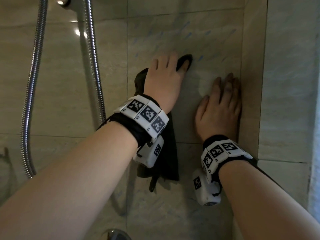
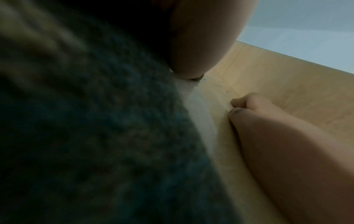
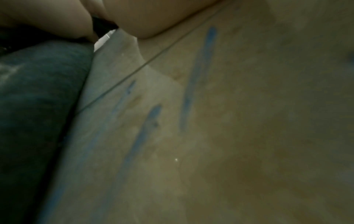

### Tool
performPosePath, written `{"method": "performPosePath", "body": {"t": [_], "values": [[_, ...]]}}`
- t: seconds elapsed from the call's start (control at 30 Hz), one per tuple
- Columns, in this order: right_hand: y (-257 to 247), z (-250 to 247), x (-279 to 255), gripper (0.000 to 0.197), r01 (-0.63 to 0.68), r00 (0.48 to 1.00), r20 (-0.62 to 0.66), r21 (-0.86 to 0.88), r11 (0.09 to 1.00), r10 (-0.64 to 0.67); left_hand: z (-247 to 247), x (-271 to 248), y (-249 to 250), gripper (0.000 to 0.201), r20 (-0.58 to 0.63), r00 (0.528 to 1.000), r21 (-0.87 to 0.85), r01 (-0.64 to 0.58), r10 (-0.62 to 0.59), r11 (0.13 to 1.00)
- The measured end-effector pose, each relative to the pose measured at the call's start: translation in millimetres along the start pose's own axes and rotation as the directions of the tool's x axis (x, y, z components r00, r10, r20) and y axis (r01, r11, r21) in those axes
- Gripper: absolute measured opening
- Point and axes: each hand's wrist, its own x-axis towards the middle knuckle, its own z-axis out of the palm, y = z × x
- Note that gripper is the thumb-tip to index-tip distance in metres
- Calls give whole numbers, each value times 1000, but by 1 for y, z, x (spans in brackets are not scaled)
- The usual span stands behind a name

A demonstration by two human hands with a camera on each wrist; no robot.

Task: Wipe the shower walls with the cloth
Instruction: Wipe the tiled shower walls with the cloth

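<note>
A dark cloth [image 1: 166,153] is spread against the beige tiled shower wall [image 1: 216,49], and its lower end hangs loose below my wrist. My left hand [image 1: 166,70] presses flat on the cloth, fingers pointing up and the thumb lying on a dark fold. To its right, my right hand [image 1: 223,96] rests flat on bare tile beside the wall corner. In the left wrist view the blurred cloth [image 2: 95,136] fills the frame, with the right hand [image 2: 272,125] on the wall beyond it. Blue streaks [image 3: 199,75] mark the tile beside the cloth [image 3: 38,94].
A ribbed metal shower hose [image 1: 32,84] hangs at the left, and a second hose [image 1: 94,66] runs beside a vertical rail. The side wall [image 1: 285,84] meets the wiped wall just right of my right hand. More blue streaks [image 1: 190,33] lie above the hands. A chrome fitting [image 1: 117,234] shows at the bottom.
</note>
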Motion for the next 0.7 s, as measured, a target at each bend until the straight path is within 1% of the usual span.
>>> {"method": "performPosePath", "body": {"t": [0.03, 0.07, 0.17, 0.23, 0.33, 0.47, 0.57, 0.6, 0.67, 0.7], "values": [[0, -1, -1, 53, 1, 1000, 3, 7, 1000, -1, 5, -4, -1, 50, -40, 999, 24, 2, -1, 1000], [0, -1, -3, 53, 0, 1000, 3, 11, 1000, -1, 9, -7, -1, 49, -62, 998, 10, 15, -14, 1000], [-1, -2, -3, 53, -5, 1000, 11, 6, 1000, 4, 9, -20, 7, 50, -24, 996, -23, 86, -86, 996], [-1, -2, -3, 52, -1, 1000, 13, -5, 1000, 2, 8, -28, 15, 48, 0, 993, -44, 114, -114, 993], [-2, -3, -3, 53, 6, 1000, 4, -13, 1000, -6, 12, -29, 20, 48, -55, 992, -59, 114, -118, 992], [-2, -2, -3, 53, 5, 1000, 1, -5, 1000, -5, 11, -17, 11, 55, -133, 990, -28, 50, -54, 998], [0, 0, -2, 53, 13, 1000, -4, -6, 1000, -13, 8, -3, 3, 62, -50, 997, -2, 65, -65, 998], [1, 1, -2, 53, 17, 1000, -8, -3, 1000, -17, 8, 2, 1, 62, -64, 996, 13, 67, -66, 998], [2, 3, -2, 53, 22, 1000, -16, -1, 1000, -22, 8, 8, 2, 58, -145, 986, 35, 90, -84, 995], [2, 3, -1, 53, 22, 1000, -20, 0, 1000, -22, 10, 8, 4, 56, -165, 981, 40, 105, -97, 994]]}}
